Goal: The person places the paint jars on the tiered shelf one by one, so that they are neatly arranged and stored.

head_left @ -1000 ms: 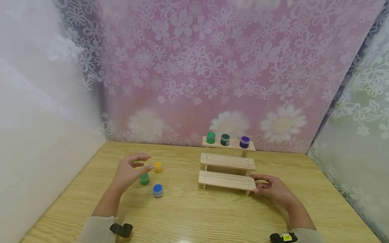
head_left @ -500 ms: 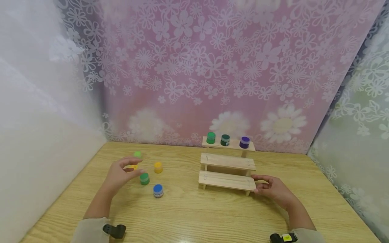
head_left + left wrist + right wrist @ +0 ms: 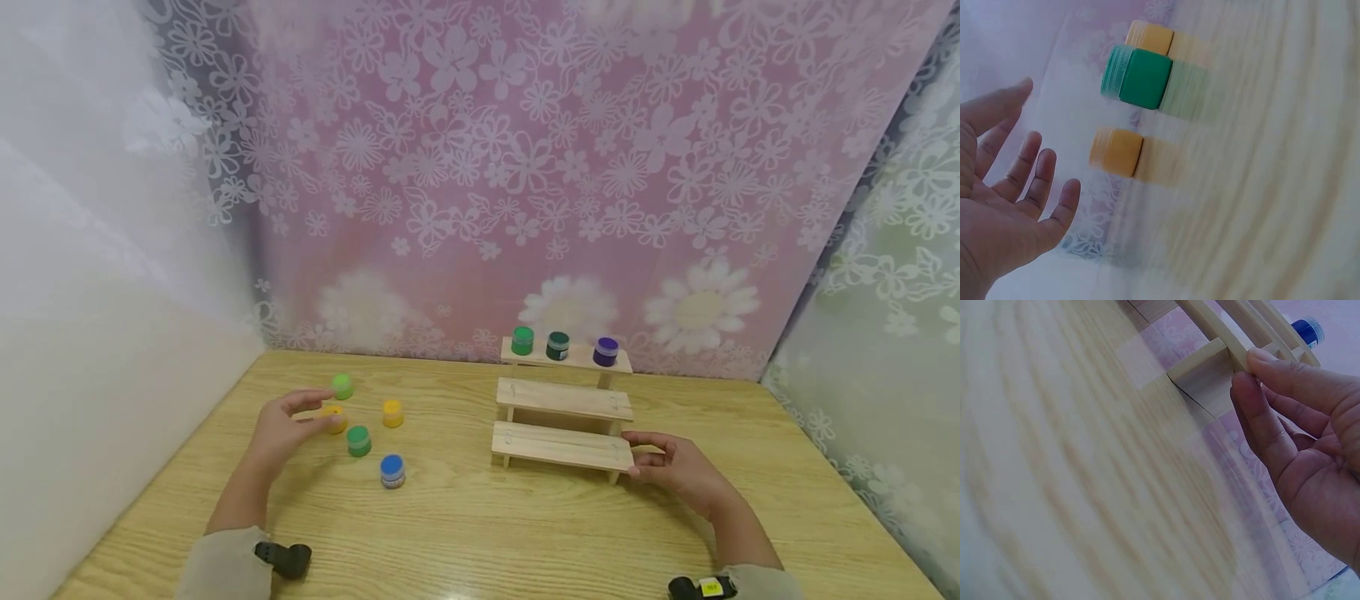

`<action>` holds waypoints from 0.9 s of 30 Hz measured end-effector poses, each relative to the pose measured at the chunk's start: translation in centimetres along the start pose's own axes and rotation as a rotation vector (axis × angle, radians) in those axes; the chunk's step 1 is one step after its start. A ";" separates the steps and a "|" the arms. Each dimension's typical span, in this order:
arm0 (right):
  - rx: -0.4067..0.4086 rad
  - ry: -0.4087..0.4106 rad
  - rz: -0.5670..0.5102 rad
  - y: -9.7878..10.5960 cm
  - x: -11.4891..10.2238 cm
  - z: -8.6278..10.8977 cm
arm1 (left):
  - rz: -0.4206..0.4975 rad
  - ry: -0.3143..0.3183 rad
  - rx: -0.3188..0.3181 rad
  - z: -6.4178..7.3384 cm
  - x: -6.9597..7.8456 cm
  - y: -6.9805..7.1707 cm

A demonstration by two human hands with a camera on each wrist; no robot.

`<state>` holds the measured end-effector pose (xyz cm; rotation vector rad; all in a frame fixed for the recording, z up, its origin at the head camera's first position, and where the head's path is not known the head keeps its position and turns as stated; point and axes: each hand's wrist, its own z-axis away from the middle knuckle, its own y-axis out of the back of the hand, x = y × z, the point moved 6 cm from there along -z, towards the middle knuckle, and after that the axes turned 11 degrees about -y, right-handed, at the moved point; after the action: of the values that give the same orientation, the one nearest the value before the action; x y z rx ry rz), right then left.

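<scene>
My left hand (image 3: 281, 429) hovers over the table beside a yellow paint jar (image 3: 335, 419), thumb and fingers spread. In the left wrist view this hand (image 3: 1019, 194) holds nothing, and a gap separates it from the jars. A light green jar (image 3: 342, 387) stands just behind, with a green jar (image 3: 359, 442), a second yellow jar (image 3: 392, 413) and a blue jar (image 3: 392, 472) to the right. My right hand (image 3: 678, 471) pinches the right end of the lowest step of a wooden display stand (image 3: 562, 448); its thumb (image 3: 1272, 359) lies on the board's edge.
On the stand's top step are a green jar (image 3: 522, 341), a dark green jar (image 3: 557, 346) and a purple jar (image 3: 606, 352). The wooden table (image 3: 465, 533) meets a flowered pink backdrop (image 3: 450, 208) behind and pale side walls.
My left hand has moved left, away from over the green jar to the yellow one, uncovering the light green jar. My right hand stays on the stand.
</scene>
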<state>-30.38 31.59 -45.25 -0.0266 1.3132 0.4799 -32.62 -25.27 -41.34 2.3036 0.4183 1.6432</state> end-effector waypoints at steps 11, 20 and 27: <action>0.008 0.014 0.004 0.3 -0.1 -0.1 | 0.061 0.116 0.001 -0.6 -2.6 0.3; 0.005 0.017 -0.005 -0.1 0.0 0.0 | 0.062 0.100 -0.091 -0.4 -3.9 -0.2; -0.001 0.019 -0.008 -0.1 -0.1 0.3 | 0.053 0.105 -0.094 -0.9 -4.7 -1.3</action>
<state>-30.12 31.55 -45.16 -0.0367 1.3312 0.4746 -35.05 -25.90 -45.65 2.1852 0.2974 1.7753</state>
